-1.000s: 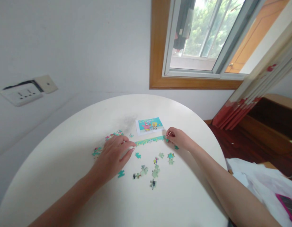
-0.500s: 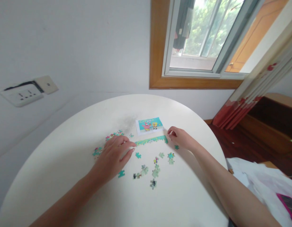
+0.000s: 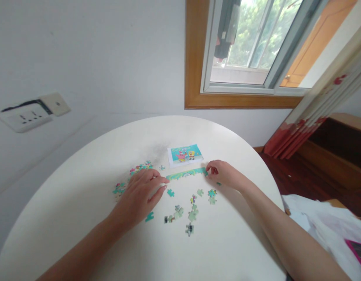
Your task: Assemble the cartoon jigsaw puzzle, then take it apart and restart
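Note:
A joined strip of jigsaw puzzle pieces (image 3: 186, 174), green and teal, lies across the middle of the white table. My left hand (image 3: 142, 191) rests at its left end, thumb and fingers apart, with the index fingertip touching the strip. At the strip's right end my right hand (image 3: 221, 173) has its fingers curled in a pinch on the end puzzle piece (image 3: 205, 172), which the fingertips partly cover. A loose teal piece (image 3: 171, 192) lies just right of my left thumb. Behind the strip is a picture card (image 3: 186, 153) with a pink and a yellow cartoon figure.
Piles of mixed pieces (image 3: 141, 167) lie beyond and left of my left hand. Several pale green pieces (image 3: 193, 214) are scattered nearer me. The round white table (image 3: 80, 203) stands against a wall, under a window. White plastic bags (image 3: 320, 226) are at the right.
My right hand has shifted slightly down and closed in on the strip's right end, now covering part of its end piece and the loose piece below. My left hand is nearly still.

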Demonstrator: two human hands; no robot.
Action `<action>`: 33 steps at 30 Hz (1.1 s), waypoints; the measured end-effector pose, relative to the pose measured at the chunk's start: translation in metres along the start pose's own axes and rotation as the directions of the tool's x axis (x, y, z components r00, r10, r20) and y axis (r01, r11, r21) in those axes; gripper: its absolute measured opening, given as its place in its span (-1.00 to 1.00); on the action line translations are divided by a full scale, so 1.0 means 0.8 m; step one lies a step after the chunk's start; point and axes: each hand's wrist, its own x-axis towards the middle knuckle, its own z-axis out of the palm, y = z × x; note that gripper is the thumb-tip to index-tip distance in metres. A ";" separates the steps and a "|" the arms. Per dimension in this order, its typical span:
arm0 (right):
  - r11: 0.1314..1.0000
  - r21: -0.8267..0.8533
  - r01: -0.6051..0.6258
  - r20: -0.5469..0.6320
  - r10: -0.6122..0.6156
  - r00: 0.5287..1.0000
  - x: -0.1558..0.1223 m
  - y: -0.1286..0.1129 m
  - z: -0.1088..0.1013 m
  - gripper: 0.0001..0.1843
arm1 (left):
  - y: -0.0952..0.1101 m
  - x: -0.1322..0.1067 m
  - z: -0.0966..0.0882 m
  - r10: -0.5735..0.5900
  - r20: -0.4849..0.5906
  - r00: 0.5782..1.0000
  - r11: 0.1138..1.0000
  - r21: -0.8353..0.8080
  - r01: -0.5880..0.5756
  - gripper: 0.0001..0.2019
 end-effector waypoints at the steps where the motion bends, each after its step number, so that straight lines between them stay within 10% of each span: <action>1: 1.000 0.001 0.000 -0.002 0.000 1.000 0.000 0.000 0.000 -0.79 | 0.000 0.000 0.000 0.003 0.000 1.000 1.000 -0.002 -0.003 -0.83; 33: 0.991 -0.090 0.098 -0.054 -0.103 0.993 -0.002 0.006 -0.014 -0.72 | -0.002 -0.001 0.004 -0.012 0.047 0.999 1.000 -0.010 0.013 -0.80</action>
